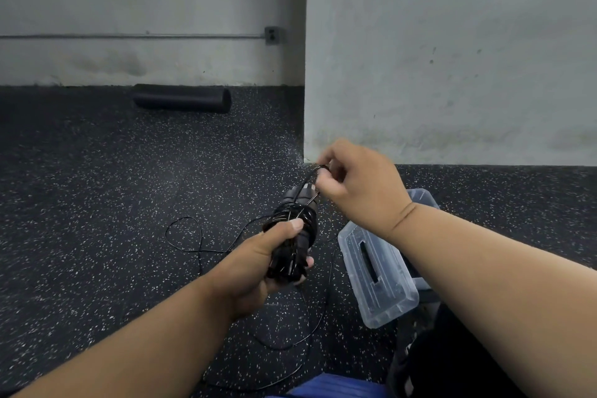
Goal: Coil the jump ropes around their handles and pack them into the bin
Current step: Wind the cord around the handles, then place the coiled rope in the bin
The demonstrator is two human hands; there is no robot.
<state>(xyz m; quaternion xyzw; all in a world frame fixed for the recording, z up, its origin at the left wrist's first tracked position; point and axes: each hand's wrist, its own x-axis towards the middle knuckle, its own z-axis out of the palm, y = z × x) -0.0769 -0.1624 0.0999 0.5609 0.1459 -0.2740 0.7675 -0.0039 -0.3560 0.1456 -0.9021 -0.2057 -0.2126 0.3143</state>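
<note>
My left hand [258,263] grips a pair of black jump rope handles [295,229] with thin black rope wound around them, thumb pressed on the coil. Just above the handle tops, my right hand [358,184] pinches a loop of the same thin rope [310,176]. The loose rest of the rope [190,236] trails in loops over the speckled floor to the left and below my hands. A clear plastic bin [379,275] lies on the floor to the right of the handles, partly hidden by my right forearm.
A black foam roller [182,98] lies by the far wall. A grey wall corner [305,126] juts out just behind my right hand. Dark fabric [452,362] and something blue [336,386] sit at the bottom right edge.
</note>
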